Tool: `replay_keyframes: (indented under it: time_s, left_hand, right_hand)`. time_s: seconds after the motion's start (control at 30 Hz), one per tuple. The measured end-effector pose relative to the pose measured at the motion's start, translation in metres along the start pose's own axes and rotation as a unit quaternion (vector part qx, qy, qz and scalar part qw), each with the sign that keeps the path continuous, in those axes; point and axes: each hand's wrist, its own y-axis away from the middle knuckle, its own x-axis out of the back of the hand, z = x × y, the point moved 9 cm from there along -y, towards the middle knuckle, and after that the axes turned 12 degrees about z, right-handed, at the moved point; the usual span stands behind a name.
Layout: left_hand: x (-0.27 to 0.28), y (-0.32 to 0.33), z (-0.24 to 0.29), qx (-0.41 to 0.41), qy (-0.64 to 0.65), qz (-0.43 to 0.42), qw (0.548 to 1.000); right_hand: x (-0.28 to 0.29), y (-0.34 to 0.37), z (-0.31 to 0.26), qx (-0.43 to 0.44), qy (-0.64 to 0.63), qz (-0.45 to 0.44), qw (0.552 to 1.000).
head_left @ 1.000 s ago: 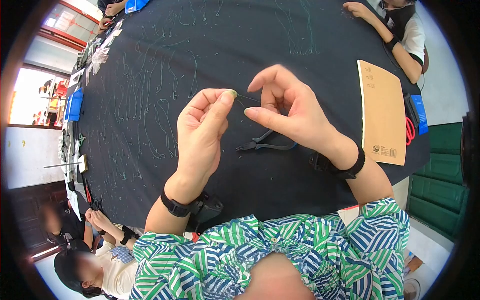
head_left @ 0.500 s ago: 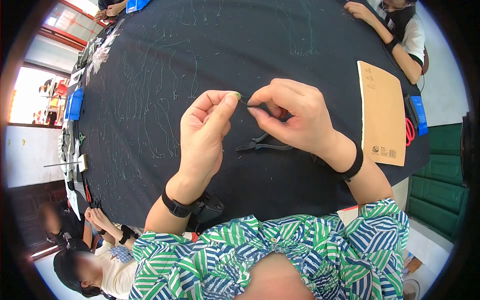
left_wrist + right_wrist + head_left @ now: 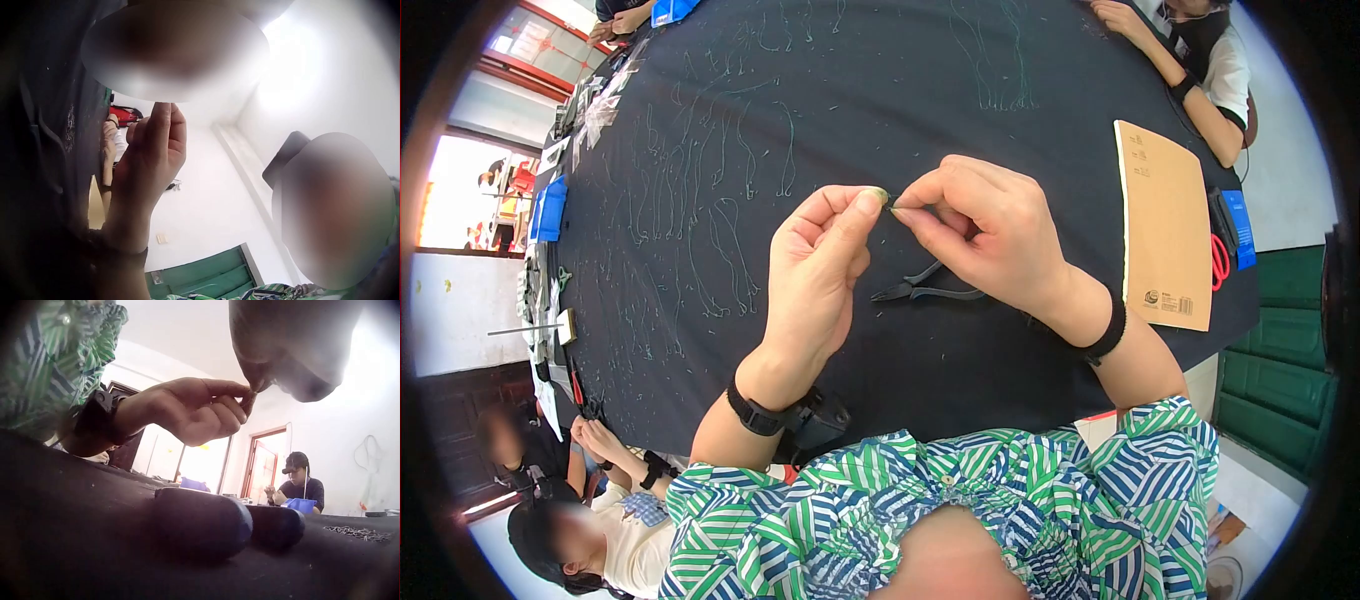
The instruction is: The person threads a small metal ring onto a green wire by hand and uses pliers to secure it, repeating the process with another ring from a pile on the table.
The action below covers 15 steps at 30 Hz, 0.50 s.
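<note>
My left hand (image 3: 815,270) is raised over the black table, thumb and forefinger pinching a small green piece (image 3: 882,195). Just to its right, my right hand (image 3: 995,230) pinches a thin green thread (image 3: 892,208) that comes off the piece. The two sets of fingertips almost meet. In the right wrist view, the left hand (image 3: 194,415) shows with its other fingers curled in. Below the hands, a pair of pliers (image 3: 897,292) with dark handles lies on the cloth, partly behind the right hand.
Lengths of green thread (image 3: 788,150) and small snippets lie across the black cloth (image 3: 850,370). To the right is a tan notebook (image 3: 1165,230), with red-handled scissors (image 3: 1220,263) beside it. Other people sit round the table.
My right hand has come in from the right, its spread thumb and forefinger closing on the thread. My left hand has shifted slightly right and down, still holding the green piece.
</note>
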Motion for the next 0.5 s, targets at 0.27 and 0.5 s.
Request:
replay_keyframes:
  time_s: [0.27,0.5]
  left_hand:
    - [0.0002,-0.0008,-0.0055,0.006,0.039,-0.004,0.999]
    - [-0.0012,-0.0005,-0.0057,0.015,0.043,-0.005,0.999]
  right_hand:
    - [0.0004,0.0005,-0.0008,-0.001,0.007,0.005,1.000]
    - [0.0011,-0.0015,-0.0038,0.023,0.015,0.001,1.000]
